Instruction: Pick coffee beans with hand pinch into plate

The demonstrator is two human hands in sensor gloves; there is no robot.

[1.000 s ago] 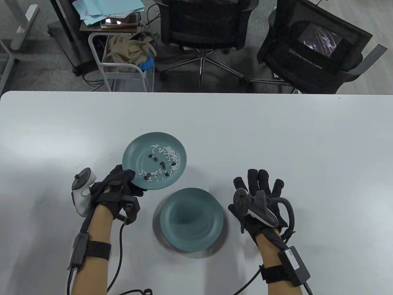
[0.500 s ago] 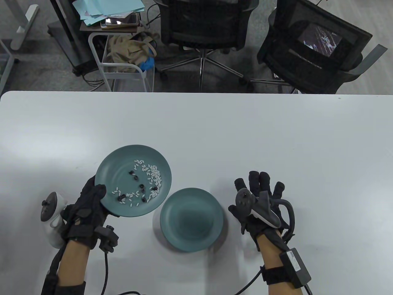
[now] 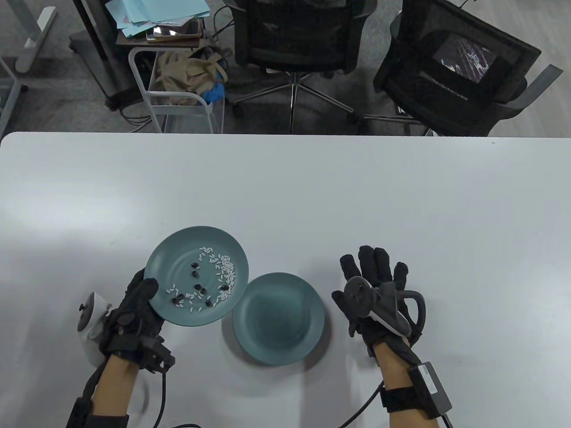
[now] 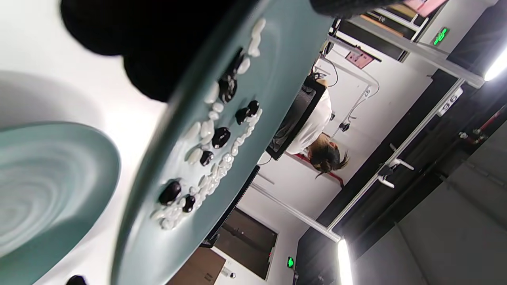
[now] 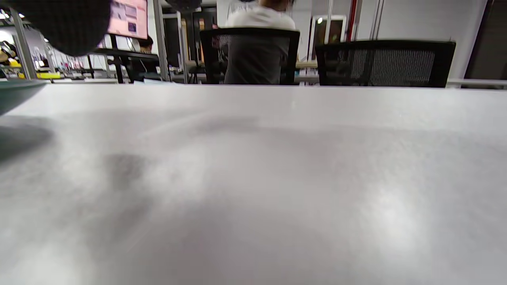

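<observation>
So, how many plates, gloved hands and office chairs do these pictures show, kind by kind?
teal plates: 2
hands: 2
office chairs: 2
Total: 6

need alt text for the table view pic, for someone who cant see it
Seen from above, a gloved left hand holds a teal plate of dark coffee beans and white rice grains over a white table, beside an empty teal plate. The right hand rests open to the right.
</observation>
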